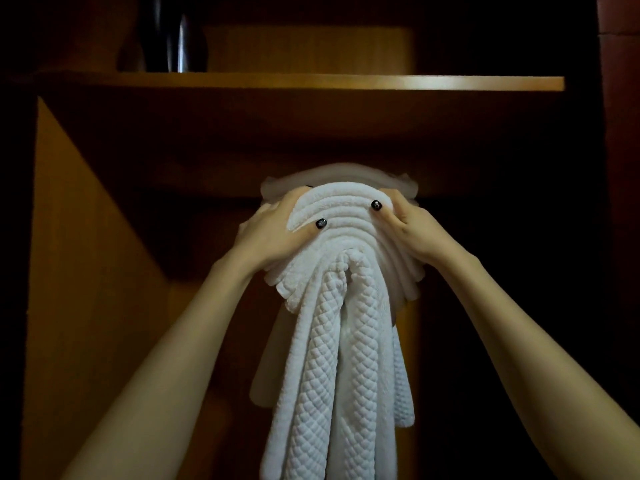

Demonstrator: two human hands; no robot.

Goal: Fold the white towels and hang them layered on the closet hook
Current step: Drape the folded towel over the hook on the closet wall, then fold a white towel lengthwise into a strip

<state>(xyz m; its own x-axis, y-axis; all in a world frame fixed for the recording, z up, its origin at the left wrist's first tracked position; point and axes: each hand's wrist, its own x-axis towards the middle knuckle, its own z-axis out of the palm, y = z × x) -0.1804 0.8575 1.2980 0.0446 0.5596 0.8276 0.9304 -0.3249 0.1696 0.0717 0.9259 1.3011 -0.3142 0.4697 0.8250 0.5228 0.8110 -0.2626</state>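
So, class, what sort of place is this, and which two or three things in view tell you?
Probably the inside of a wooden closet: a wooden shelf runs across the top, a side panel stands beneath it, and layered white towels hang in the middle, gripped by the left hand and right hand.

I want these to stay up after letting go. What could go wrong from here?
1. The hook is hidden under the white towels, so the thick bundle may sit off-centre and slide off when the left hand and right hand release.
2. Their folded edges fan out unevenly on the right; outer ones might slip loose.
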